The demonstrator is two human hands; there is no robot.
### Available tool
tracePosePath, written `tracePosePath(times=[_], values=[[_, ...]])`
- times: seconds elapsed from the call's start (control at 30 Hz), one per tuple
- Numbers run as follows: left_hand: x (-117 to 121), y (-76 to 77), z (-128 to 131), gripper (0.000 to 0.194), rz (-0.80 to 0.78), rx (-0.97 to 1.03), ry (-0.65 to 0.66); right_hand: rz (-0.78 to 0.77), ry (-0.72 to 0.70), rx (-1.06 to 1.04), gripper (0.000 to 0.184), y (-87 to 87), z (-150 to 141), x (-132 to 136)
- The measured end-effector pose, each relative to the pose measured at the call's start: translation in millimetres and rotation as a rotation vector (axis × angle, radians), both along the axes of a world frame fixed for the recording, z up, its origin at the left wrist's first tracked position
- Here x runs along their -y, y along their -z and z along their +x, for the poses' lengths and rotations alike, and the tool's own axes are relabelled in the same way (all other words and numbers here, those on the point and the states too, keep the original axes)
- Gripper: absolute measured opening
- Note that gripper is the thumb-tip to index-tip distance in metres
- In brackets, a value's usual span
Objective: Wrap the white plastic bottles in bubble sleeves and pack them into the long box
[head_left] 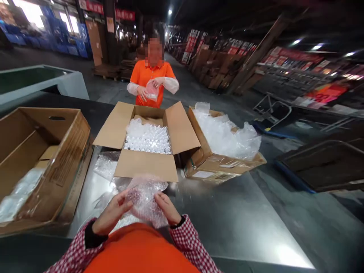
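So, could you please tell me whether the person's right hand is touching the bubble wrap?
Touching. The head view shows the right hand gripping the right side of the bubble wrap, with no gap between them.

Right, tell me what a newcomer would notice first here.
Probably the co-worker's bright orange shirt, at the top middle beyond the shiny grey metal table. Next, the open brown cardboard box at the centre, packed with glinting clear pieces. Nearest, the crinkled see-through plastic wrap held between the left hand and right hand.
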State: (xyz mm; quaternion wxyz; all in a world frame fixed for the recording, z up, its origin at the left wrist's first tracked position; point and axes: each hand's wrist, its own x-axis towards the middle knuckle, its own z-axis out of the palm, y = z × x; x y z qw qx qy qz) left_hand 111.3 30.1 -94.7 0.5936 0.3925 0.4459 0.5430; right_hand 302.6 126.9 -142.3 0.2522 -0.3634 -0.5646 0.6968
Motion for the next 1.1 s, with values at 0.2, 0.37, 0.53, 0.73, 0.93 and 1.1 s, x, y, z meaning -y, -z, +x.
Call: tracePosePath(times=[0.2,0.37,0.53,0.73,0.93,1.1], values=[[4,1.1,-19,0.033,-0.116,-0.184,-0.258,0.093,0.067,-0.101,0.043,-7.8,-2,-4],[11,-1.7,-16,0.027,-0.058,-0.212,-0.41,0.162,0.281,0.039,0.053,-29.6,-12,-9],[12,6.2,2,0.022,0.072,-0.301,-0.262,0.087,-0.131,0.073,0.048,-60.2,-45,2],[22,28.5,-16,0.035,-0.006,-0.384,-0.125,0.517,-0.129,0.186,0.014,-69.3,-74,2],[12,21.7,-34,0.068,-0.063,-0.349,-0.42,0.609,-0.383,0.241,0.034,-66.5,-88,14],[13,30.9,-42,0.055,-0.051,-0.459,-0.378,0.456,-0.422,0.181,0.047,-57.3,-90,-2]])
